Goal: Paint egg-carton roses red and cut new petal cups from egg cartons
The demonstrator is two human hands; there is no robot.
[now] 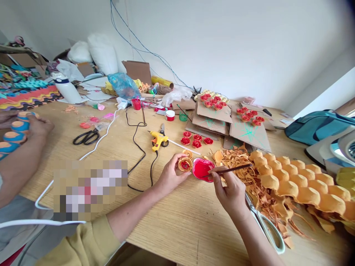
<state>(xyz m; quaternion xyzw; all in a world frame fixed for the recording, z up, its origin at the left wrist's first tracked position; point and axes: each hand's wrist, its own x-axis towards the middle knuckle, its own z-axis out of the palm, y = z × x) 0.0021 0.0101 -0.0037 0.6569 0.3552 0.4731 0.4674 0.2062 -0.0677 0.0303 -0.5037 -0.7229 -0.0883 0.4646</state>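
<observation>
Between the thumb and fingers of my left hand (173,173) is a flower (185,164) of yellow-orange egg-carton pulp, with some red at its centre. Another unpainted flower (188,152) lies just behind it. My right hand (229,190) is closed round a thin dark paintbrush (234,169), whose tip dips into a shallow dish of red paint (203,169). That dish stands between my two hands. Several red-painted flowers (197,137) rest on the table beyond it.
A yellow glue gun (158,140) lies ahead, its black cord trailing left. Orange egg-carton tray (294,181), scraps (260,192) and large scissors (267,225) are at right. Cardboard sheets (249,133) hold more red flowers. At left, another person's hands (39,129) hold a blue-and-orange piece near black scissors (86,137).
</observation>
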